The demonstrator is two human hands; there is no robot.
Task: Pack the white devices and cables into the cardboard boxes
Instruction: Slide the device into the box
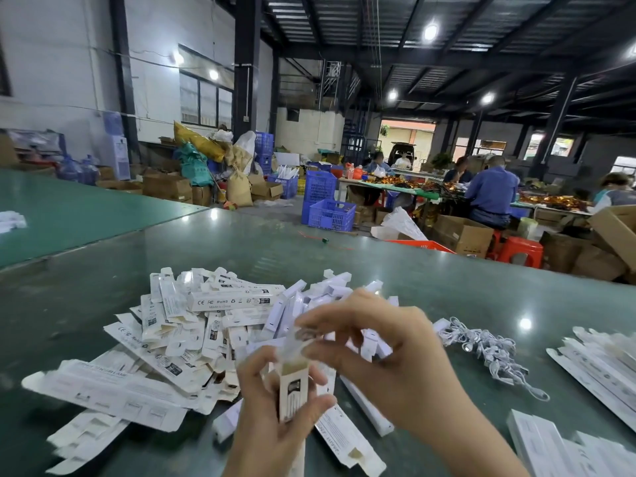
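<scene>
My left hand is curled around a narrow cardboard box, holding it upright with its open mouth facing up. My right hand hovers just above that mouth, thumb and forefinger pinched on a white device in a clear sleeve, its lower end entering the box. The sleeve is blurred, so I cannot tell how far it has gone in.

Everything else I place from the box in my grip. Beyond it and to its left lies the heap of flat, unfolded boxes on the green table. To its right, well apart, sits the tangle of white cables, and farther right a row of long white packs. Just below and right of it lie a few long white boxes.

I judge this the insertion step, with the cable yet to follow. The risks seem plain. The mouth is narrow, and if I angle the sleeve it could catch on the flap and crumple it, or bend the thin card wall. My left fingers press the box sides; squeezing harder would narrow the opening and jam the device. The sleeve looks slippery, so a light pinch may let it drop onto the heap. Cables are knotted, and pulling one could drag the bunch.
</scene>
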